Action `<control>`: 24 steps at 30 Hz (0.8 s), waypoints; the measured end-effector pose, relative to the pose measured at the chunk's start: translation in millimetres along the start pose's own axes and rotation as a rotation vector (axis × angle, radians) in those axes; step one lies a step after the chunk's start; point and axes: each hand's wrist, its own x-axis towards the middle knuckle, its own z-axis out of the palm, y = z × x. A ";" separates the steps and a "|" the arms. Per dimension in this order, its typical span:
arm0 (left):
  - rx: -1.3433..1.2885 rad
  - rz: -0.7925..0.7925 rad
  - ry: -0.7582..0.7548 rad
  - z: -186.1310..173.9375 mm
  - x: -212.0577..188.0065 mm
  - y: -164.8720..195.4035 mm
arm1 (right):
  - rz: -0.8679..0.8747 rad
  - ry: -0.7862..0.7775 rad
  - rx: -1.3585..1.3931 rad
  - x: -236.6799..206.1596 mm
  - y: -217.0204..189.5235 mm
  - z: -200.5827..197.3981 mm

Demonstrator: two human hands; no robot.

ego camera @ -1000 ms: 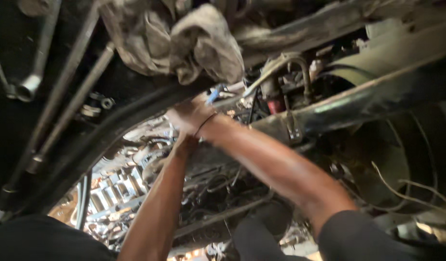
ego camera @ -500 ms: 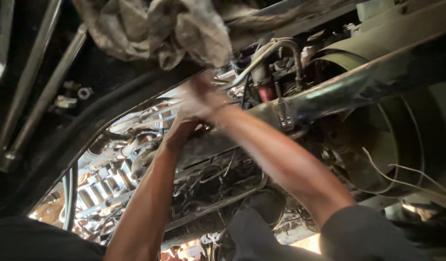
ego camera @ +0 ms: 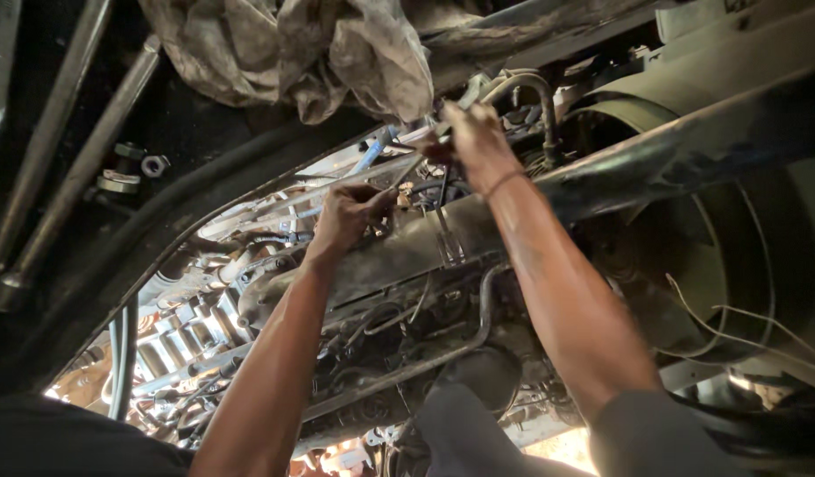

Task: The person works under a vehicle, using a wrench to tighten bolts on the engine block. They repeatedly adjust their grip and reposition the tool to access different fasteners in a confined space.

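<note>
I am looking into a grimy engine bay (ego camera: 407, 265). My right hand (ego camera: 475, 141), a band on its wrist, is closed around the upper end of a thin metal rod (ego camera: 416, 163) beside a curved hose (ego camera: 535, 88). My left hand (ego camera: 347, 216) sits lower and to the left, fingers curled and thumb pinching at the rod's lower end, above a dirty metal housing. Exactly what the rod joins to is hidden by the fingers.
A dirty grey rag (ego camera: 337, 53) hangs just above the hands. Long steel bars (ego camera: 72, 168) and loose nuts (ego camera: 151, 163) lie at the left. A big round fan housing (ego camera: 734, 256) and loose pale wires (ego camera: 734, 314) are at the right. A blue pipe (ego camera: 372, 157) runs behind.
The two hands were together at one spot; now they are apart, the right one higher and to the right, the left one lower. The view has shifted slightly.
</note>
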 end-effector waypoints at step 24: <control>-0.023 0.017 -0.051 0.4 6.1 -6.6 | 0.218 0.098 0.269 -0.3 17.4 -7.0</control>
